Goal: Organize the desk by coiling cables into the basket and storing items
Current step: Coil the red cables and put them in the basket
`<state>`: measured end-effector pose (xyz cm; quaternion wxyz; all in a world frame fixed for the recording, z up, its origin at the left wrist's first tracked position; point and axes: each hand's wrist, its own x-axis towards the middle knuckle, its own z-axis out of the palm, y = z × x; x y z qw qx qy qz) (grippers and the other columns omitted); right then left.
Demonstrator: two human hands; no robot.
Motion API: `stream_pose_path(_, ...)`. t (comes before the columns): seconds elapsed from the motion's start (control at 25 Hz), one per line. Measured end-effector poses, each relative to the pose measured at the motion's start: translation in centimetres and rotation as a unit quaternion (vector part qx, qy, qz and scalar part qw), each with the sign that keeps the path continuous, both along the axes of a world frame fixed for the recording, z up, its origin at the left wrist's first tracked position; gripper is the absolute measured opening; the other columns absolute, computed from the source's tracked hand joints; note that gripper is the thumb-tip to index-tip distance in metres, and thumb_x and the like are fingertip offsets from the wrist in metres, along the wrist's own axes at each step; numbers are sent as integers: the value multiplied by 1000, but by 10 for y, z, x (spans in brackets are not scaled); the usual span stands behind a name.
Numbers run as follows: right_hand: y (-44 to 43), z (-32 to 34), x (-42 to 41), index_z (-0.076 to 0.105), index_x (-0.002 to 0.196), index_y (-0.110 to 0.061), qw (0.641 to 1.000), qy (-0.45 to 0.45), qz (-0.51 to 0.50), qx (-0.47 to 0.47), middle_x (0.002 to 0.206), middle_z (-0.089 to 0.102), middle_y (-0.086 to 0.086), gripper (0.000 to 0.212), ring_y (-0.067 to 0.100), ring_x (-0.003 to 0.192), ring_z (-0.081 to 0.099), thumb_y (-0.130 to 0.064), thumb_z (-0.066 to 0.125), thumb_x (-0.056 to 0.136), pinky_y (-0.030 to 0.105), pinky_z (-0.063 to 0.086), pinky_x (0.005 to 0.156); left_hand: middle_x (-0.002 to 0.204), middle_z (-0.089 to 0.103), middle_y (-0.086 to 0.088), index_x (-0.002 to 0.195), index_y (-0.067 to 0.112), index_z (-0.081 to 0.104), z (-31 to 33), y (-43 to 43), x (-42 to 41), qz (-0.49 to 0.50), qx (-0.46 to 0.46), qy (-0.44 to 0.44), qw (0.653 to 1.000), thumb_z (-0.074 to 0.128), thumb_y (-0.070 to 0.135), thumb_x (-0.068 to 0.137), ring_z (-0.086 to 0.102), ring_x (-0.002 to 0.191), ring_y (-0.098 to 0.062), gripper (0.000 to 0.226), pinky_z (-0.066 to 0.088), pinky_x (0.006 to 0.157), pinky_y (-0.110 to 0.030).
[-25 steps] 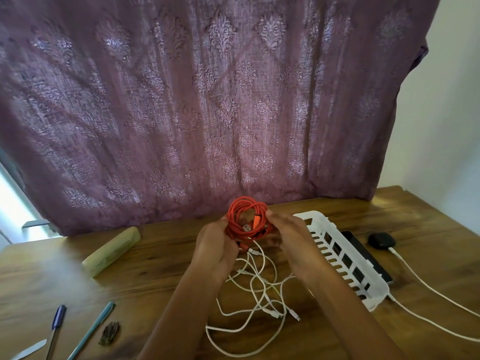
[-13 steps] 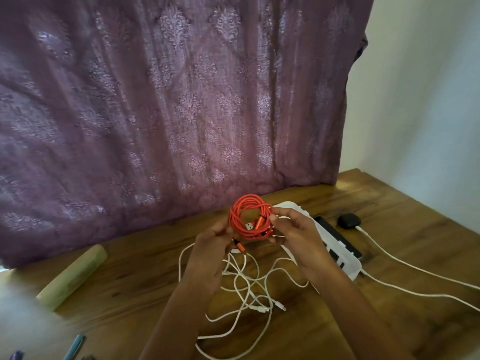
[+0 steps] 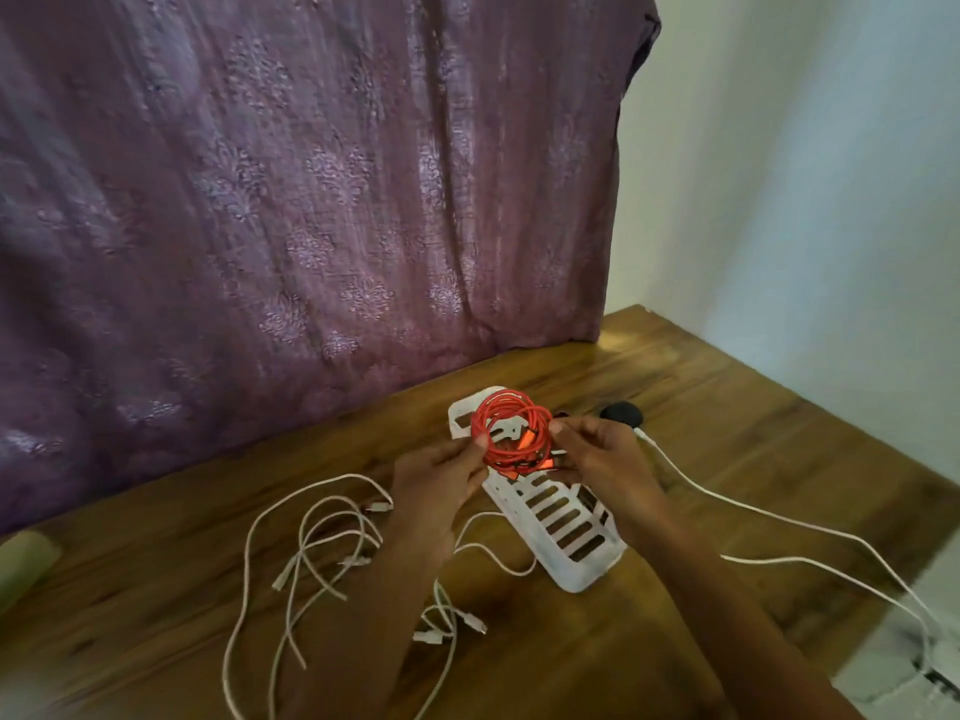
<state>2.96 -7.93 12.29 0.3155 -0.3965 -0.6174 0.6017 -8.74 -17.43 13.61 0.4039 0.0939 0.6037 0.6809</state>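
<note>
I hold the coiled orange cable [image 3: 511,431] between both hands above the far end of the white slotted basket [image 3: 563,532]: my left hand [image 3: 439,475] pinches its left edge, my right hand [image 3: 605,459] pinches its right. Loose white cables [image 3: 311,553] sprawl on the wooden desk [image 3: 727,407].

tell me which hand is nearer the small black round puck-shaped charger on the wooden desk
Right. The right hand is just in front of the small black round charger, pinching the coiled orange cable; the left hand holds the coil's far side.
</note>
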Motion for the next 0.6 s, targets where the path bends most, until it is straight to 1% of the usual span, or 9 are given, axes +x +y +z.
stream_pose_path(0.08, 14, -4, 6, 66, 79, -12, 1000, -15, 12, 10, 76, 71, 2, 19, 10, 72, 69, -25, 58, 90, 21, 55, 62, 91, 67, -9, 99, 0, 64, -9, 20, 5, -5, -24, 11, 1000, 66, 1, 80, 65, 85, -17, 19, 52, 80, -28)
stream_pose_path(0.16, 28, -10, 12, 63, 70, -19, 997, -67, 12, 40, 67, 68, -7, 17, -1, 62, 65, -27, 64, 86, 12, 48, 55, 92, 68, -7, 95, 7, 67, -21, 38, 8, -5, -59, 32, 998, 68, 0, 78, 67, 87, -18, 18, 54, 80, -30)
stream_pose_path(0.2, 36, -14, 15, 62, 68, -21, 992, -107, 10, 64, 65, 65, -11, 18, -2, 58, 62, -27, 65, 85, 10, 45, 53, 94, 69, -6, 90, 12, 69, -28, 46, 9, -7, -83, 51, 995, 69, 1, 77, 67, 89, -19, 17, 54, 83, -33)
stream_pose_path(0.24, 44, -21, 17, 63, 68, -21, 984, -153, 11, 90, 63, 62, -12, 18, -2, 57, 60, -28, 65, 85, 10, 42, 51, 95, 70, -5, 88, 16, 69, -34, 52, 11, -13, -112, 78, 991, 70, 3, 77, 67, 90, -19, 18, 54, 85, -35)
stream_pose_path(0.32, 54, -33, 24, 68, 75, -17, 959, -244, 38, 140, 64, 61, -12, 19, 1, 58, 56, -31, 63, 86, 15, 39, 52, 101, 70, -6, 97, 15, 70, -42, 55, 16, -41, -162, 158, 973, 71, 7, 77, 67, 91, -17, 22, 54, 86, -35)
stream_pose_path(0.4, 59, -46, 28, 71, 85, -15, 927, -325, 78, 169, 74, 66, -6, 24, 4, 64, 59, -37, 60, 87, 21, 47, 56, 106, 70, -6, 107, 11, 68, -47, 56, 18, -78, -202, 257, 942, 70, 10, 79, 65, 90, -13, 28, 54, 81, -26)
stream_pose_path(0.44, 59, -51, 30, 71, 91, -15, 911, -359, 96, 180, 83, 68, -3, 27, 7, 70, 62, -39, 58, 88, 24, 51, 62, 108, 69, -6, 109, 9, 67, -47, 59, 18, -97, -217, 303, 923, 69, 10, 80, 64, 90, -13, 29, 52, 79, -22)
stream_pose_path(0.52, 55, -56, 32, 69, 104, -16, 870, -424, 128, 217, 103, 62, 0, 32, 12, 87, 62, -41, 54, 90, 24, 50, 74, 111, 68, -7, 113, 9, 66, -49, 65, 17, -147, -249, 392, 873, 66, 11, 83, 64, 96, -14, 30, 47, 79, -20)
stream_pose_path(0.6, 50, -57, 35, 65, 111, -18, 836, -458, 149, 264, 110, 57, 1, 36, 13, 95, 59, -44, 53, 89, 23, 48, 80, 113, 68, -6, 115, 12, 65, -51, 74, 17, -200, -284, 465, 814, 64, 15, 85, 64, 101, -16, 31, 48, 84, -22)
